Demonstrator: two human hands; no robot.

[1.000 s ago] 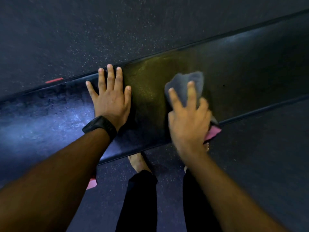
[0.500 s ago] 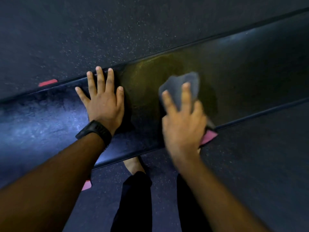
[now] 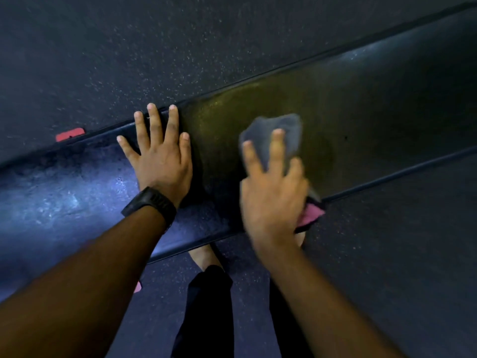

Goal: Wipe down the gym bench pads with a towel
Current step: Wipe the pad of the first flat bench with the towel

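Note:
A long black bench pad (image 3: 374, 120) runs across the view from lower left to upper right. My left hand (image 3: 161, 161), with a black watch on the wrist, lies flat on the pad with fingers spread. My right hand (image 3: 273, 192) presses a grey towel (image 3: 273, 130) onto the pad just to the right of it, fingers straight over the cloth. The towel bunches out beyond my fingertips. Its lower part is hidden under my palm.
Dark speckled rubber floor (image 3: 129, 47) surrounds the bench. Red bench parts show at the far edge (image 3: 70, 134) and at the near edge by my right wrist (image 3: 311, 215). My legs in dark trousers (image 3: 206, 311) stand close against the near side.
My right hand and the towel have slid a little to the left along the pad. My left hand has stayed planted flat on the pad.

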